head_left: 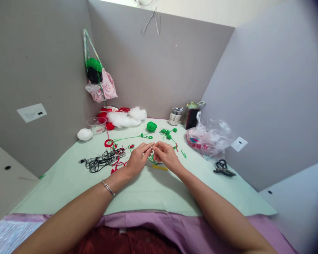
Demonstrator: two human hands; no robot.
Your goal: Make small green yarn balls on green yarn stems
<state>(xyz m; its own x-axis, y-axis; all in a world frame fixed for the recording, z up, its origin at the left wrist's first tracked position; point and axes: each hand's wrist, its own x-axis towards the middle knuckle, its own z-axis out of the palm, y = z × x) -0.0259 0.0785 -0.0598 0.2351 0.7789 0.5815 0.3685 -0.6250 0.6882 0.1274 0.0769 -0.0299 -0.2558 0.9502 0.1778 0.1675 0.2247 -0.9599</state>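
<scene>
My left hand [138,158] and my right hand [166,155] meet above the middle of the table, fingertips pinched together. Green yarn [151,159] runs down from between them, and the small part at the fingertips is mostly covered. On the table just below my right hand lies a yellow-handled crochet hook [160,167], which neither hand touches. A green yarn ball [152,126] sits beyond the hands. To its right are several small green balls [168,136] with loose ends. A small red and green piece [131,146] lies by my left hand.
Tangled black yarn [103,160] and red yarn [118,165] lie left. White stuffing [125,118], a clear tub [97,126] and a white yarn ball [85,134] stand behind. On the right are a can [175,117], a phone [192,119], a plastic bag [209,139] and a hair claw [224,168].
</scene>
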